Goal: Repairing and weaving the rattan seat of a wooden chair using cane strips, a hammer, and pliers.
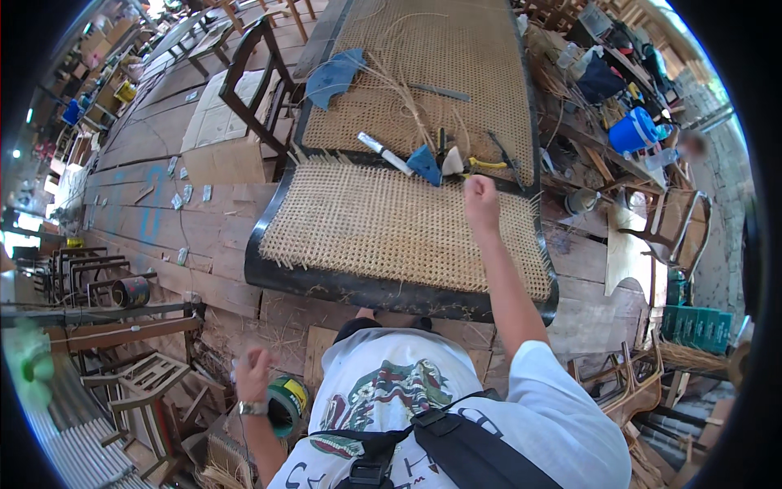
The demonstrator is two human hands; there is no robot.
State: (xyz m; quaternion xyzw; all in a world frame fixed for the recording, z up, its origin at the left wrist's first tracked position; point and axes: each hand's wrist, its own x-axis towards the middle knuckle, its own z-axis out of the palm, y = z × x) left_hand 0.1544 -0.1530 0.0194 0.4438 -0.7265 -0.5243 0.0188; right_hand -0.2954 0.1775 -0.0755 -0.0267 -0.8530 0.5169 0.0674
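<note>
The bench stands directly before the person, a woven cane sheet across its near end and a second cane stretch behind that. Between them, left to right, lie a marker, a wedge-shaped piece and pliers; loose strands and a scrap lie farther back. The right hand is just nearer than the pliers; the left hand is beside a tub, left of the body. A chair stands left of the bench, a bucket to its right.
</note>
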